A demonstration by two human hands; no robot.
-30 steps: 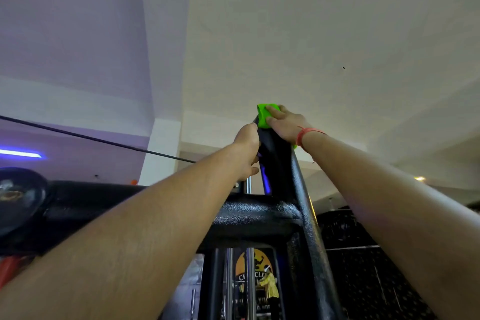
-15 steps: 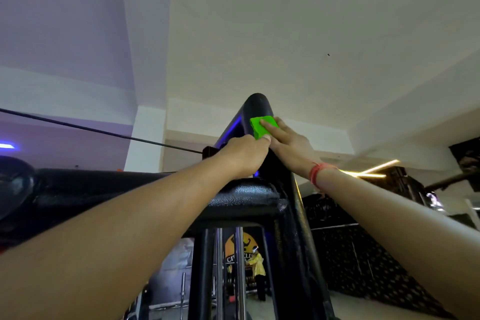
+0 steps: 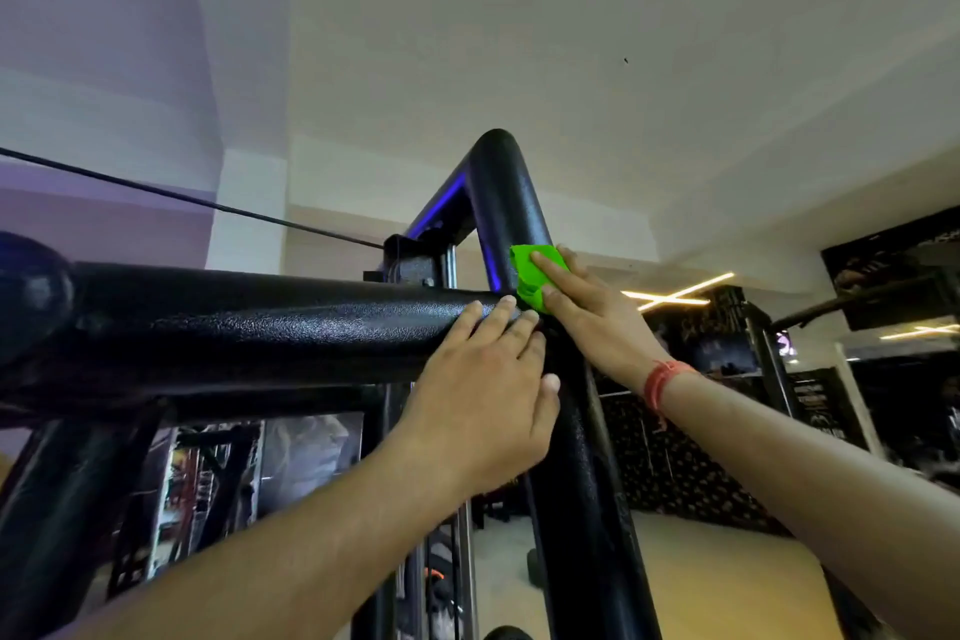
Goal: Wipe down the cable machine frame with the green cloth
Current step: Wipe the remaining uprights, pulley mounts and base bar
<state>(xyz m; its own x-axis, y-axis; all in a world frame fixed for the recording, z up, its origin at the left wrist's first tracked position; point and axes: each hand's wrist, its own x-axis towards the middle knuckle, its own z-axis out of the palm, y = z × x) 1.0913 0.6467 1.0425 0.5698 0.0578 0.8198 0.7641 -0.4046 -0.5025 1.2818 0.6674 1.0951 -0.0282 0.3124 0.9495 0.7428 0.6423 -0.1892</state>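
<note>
The black cable machine frame (image 3: 270,322) fills the middle of the view: a thick horizontal tube meets a slanted upright tube that bends at the top. A folded green cloth (image 3: 530,278) lies against the upright tube just above the joint. My right hand (image 3: 587,312) presses the cloth flat onto the tube with straight fingers. My left hand (image 3: 483,390) rests on the joint just below, its fingers straight over the horizontal tube and its thumb against the upright.
A thin black cable (image 3: 182,198) runs from the far left to a pulley bracket (image 3: 415,257) behind the frame. White ceiling lies above. Dark gym walls and ceiling strip lights (image 3: 675,294) are at the right.
My right hand has slid the green cloth down the upright tube from its top bend to just above the joint. My left hand has dropped to the joint and flattened on it.
</note>
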